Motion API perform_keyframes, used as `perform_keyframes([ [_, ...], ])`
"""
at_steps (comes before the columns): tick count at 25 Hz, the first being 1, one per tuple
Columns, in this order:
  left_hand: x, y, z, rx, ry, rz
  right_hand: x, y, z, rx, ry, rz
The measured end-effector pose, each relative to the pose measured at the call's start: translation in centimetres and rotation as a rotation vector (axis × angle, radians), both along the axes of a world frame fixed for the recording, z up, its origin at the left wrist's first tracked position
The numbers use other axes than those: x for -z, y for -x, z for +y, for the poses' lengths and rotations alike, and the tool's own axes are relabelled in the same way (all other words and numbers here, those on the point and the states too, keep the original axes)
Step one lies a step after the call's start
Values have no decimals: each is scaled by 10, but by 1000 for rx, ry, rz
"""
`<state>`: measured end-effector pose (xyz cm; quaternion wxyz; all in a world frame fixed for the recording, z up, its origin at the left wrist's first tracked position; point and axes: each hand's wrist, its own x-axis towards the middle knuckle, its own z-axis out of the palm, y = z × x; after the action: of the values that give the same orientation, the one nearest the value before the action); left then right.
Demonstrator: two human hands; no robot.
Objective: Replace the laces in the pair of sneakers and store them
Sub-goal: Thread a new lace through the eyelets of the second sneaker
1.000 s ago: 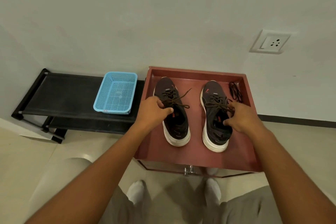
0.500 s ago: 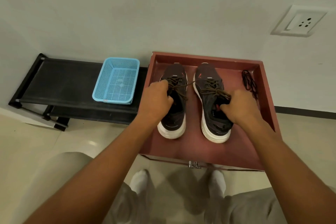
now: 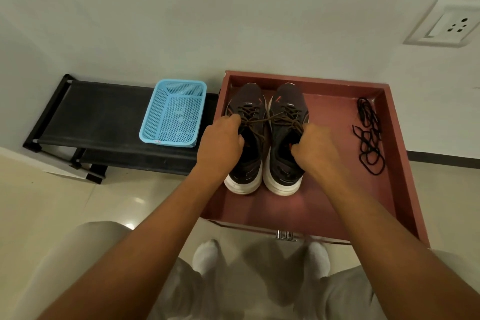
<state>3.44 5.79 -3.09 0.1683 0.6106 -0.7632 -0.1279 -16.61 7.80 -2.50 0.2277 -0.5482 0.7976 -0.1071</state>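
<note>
On smooth red tray (image 3: 337, 189), mesh-topped sneakers (image 3: 267, 143)

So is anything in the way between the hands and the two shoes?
No, nothing visible. The left hand already grips the left sneaker at its collar, and the right hand grips the right sneaker. The loose black laces lie apart, at the right side of the red tray.

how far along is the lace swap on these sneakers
Looks done: both sneakers wear brown laces, and loose black laces lie in the red drawer. In hand: the left hand grips the left sneaker, the right hand the right sneaker. Left: storing them, perhaps on the black rack.
</note>
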Motion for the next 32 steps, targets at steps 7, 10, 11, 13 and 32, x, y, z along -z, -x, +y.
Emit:
perform_keyframes([
  [7,-36,21,17,-103,37,38,-25,8,7,-103,-64,-68],
  [10,-48,39,27,-98,-88,-91,-39,10,13,-158,71,63],
  [11,-49,45,31,-87,-163,-106,-41,9,16,-166,104,123],
  [13,-47,55,34,-71,-301,-110,-44,7,19,-170,182,165],
  [32,-35,70,36,-163,-241,-50,-18,12,21,-131,246,152],
])
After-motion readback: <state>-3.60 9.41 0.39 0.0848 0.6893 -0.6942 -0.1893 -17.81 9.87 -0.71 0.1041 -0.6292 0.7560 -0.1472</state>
